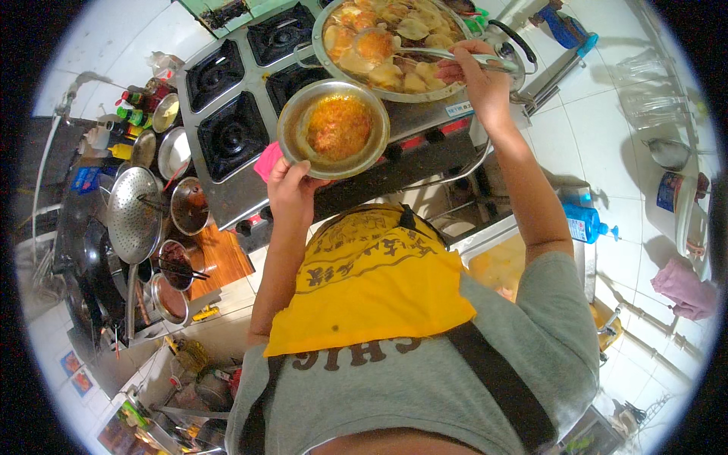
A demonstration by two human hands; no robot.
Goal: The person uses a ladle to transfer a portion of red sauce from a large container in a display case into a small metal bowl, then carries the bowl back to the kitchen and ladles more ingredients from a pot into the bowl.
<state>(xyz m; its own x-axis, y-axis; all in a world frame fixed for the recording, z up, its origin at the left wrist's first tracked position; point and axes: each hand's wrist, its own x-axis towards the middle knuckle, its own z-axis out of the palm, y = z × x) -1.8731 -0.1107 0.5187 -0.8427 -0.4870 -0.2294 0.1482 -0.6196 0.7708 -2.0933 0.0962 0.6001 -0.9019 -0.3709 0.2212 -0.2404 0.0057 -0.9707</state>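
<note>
My left hand (293, 179) grips the near-left rim of a metal bowl (293, 145), with a pink cloth (268, 162) beside the fingers. Reddish, oily minced food (339, 128) lies inside the bowl. In my right hand (480, 77) is the handle of a metal ladle (424, 52). The ladle's cup, filled with orange-red food, sits over a large round pan (409, 96). Pale slices in brown broth (415, 28) fill this pan, with redder patches at its left. The bowl is held just in front of the pan, over the stove's front edge.
Black gas burners (233, 136) fill the stove's left side. Further left, a perforated metal strainer (135, 213) lies across a counter crowded with sauce bowls (190, 205) and bottles. A metal lid (515, 57) leans right of the pan. A blue pump bottle (583, 223) stands by my right elbow.
</note>
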